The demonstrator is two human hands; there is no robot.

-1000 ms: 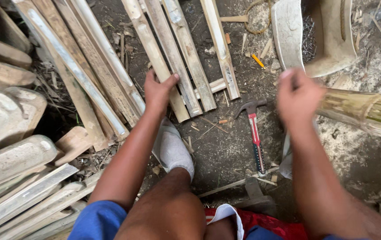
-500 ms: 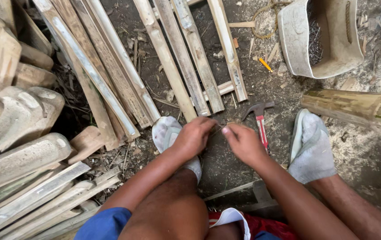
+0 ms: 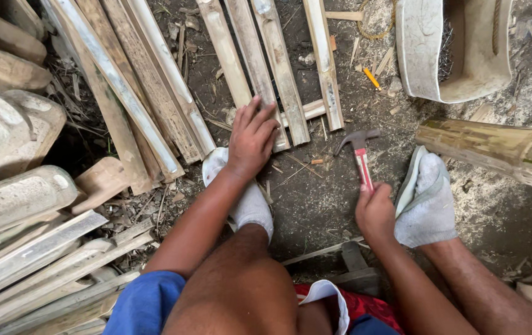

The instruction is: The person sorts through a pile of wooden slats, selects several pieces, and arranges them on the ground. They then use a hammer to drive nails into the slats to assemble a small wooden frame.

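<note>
- My left hand (image 3: 252, 138) lies flat, fingers spread, pressing a bamboo slat (image 3: 255, 59) on the dirt – gripping nothing.
- My right hand (image 3: 374, 211) is closed around the red handle of the hammer (image 3: 359, 156), head resting on the ground near the slats.

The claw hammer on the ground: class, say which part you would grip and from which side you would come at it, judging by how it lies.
Probably grip the red handle's near end, coming from the person's side. The hammer lies flat with its dark head pointing away, and the right hand already closes there. The left hand rests on a bamboo slat.
</note>
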